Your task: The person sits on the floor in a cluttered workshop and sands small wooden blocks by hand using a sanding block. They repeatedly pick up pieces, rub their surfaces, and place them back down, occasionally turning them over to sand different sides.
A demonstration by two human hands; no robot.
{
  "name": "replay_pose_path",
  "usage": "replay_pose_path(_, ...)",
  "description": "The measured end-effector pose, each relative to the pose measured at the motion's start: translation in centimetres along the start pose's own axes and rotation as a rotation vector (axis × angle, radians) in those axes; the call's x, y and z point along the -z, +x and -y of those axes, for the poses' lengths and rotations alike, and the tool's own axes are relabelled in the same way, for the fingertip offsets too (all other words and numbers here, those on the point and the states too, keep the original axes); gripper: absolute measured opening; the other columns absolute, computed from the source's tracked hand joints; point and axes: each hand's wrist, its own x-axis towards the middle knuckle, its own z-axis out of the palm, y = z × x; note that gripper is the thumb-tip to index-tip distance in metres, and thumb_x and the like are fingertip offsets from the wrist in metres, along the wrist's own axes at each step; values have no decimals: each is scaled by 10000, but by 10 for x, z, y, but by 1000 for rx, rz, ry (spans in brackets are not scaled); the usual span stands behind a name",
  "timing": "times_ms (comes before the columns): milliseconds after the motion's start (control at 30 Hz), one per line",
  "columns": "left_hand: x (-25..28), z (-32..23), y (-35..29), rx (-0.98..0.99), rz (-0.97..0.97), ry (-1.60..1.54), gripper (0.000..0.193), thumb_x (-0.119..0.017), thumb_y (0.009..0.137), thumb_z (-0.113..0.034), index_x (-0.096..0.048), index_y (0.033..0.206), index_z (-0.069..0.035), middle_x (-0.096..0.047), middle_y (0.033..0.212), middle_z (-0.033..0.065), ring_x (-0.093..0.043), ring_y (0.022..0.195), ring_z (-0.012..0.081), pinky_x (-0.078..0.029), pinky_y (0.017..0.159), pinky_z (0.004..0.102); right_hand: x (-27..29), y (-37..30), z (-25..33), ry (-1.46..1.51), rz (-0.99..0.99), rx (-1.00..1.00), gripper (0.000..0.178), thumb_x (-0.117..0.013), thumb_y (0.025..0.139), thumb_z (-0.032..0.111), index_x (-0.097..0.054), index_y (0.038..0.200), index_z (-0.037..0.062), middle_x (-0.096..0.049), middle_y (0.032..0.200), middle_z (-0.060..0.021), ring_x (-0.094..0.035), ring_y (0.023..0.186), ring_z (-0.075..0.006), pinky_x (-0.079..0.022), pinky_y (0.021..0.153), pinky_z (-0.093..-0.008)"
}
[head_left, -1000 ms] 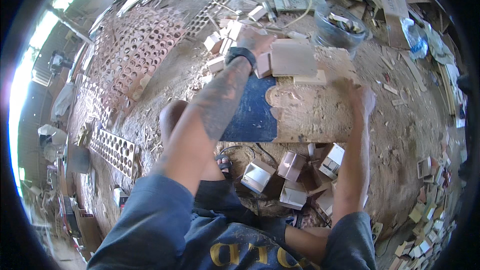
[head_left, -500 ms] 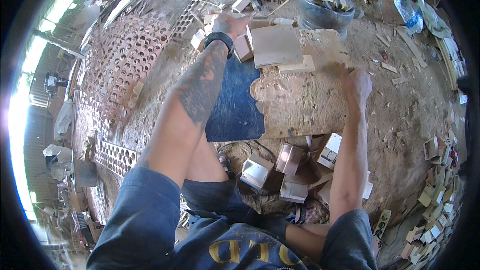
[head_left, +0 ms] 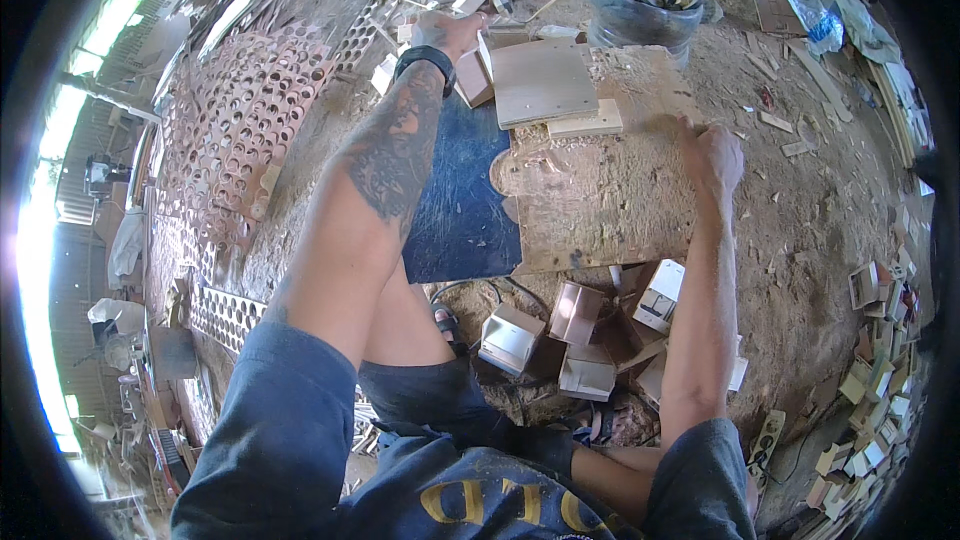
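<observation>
The square plywood panel (head_left: pixel 542 80) is laid flat at the 12 o'clock end of the sawdust-covered worktop (head_left: pixel 610 205), with a thin wood strip (head_left: pixel 585 125) just beside its near edge. The left hand (head_left: pixel 447 32) is extended past the panel's 9 o'clock corner among small wood blocks (head_left: pixel 472 75); whether its grip is closed on anything cannot be told. The right hand (head_left: pixel 712 155) is rested, loosely curled and holding nothing, on the worktop's 3 o'clock edge. The panel is judged light and stiff (edges possibly splintery) and best taken by opposite edges. At 1 o'clock, a clear plastic tub (head_left: pixel 640 10) is loaded with offcuts.
</observation>
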Motion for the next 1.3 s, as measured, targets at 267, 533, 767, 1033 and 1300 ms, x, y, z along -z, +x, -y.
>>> replay_pose_path(267, -12, 17, 37, 8, 108, -14, 637, -741, 649, -452, -681, 1017, 65, -680, 1027, 179, -648, 956, 289, -504, 857, 399, 2, -2, 2, 37, -4, -4, 512, -611, 867, 537, -764, 911, 50, -708, 929, -235, -683, 922, -402, -525, 835, -476)
replay_pose_path(533, -35, 40, 101, -13, -30, -98, 795, -724, 752, -534, -583, 1232, 84, -596, 1249, 186, -557, 1147, 281, -441, 995, 399, 0, 0, 5, 69, -34, 0, 557, -601, 863, 569, -755, 857, 34, -708, 887, -228, -687, 870, -399, -529, 799, -484)
replay_pose_path(767, 39, 49, 98, -197, -189, -98, 733, -628, 887, -507, -503, 1333, 61, -583, 1307, 180, -526, 1236, 282, -376, 1077, 375, 4, 27, -28, 246, 120, -41, 633, -552, 897, 607, -742, 862, 4, -707, 823, -227, -699, 836, -378, -533, 770, -473)
replay_pose_path(1033, 197, 65, -115, -312, 476, -198, 603, -627, 952, -437, -513, 1347, 3, -618, 1254, 107, -585, 1140, 176, -466, 988, 315, 7, -65, -164, 150, 855, -86, 782, -771, 756, 517, -563, 1320, 16, -656, 1202, -115, -594, 1125, -212, -534, 812, -366)
replay_pose_path(1300, 126, 2, -336, -663, 1087, -226, 643, -673, 875, -498, -571, 1288, -16, -645, 1195, 208, -622, 1121, 346, -467, 985, 395, -13, -88, -173, 397, 1046, -161, 622, -774, 778, 343, -590, 1320, 100, -679, 1140, -67, -634, 986, -189, -521, 795, -342)
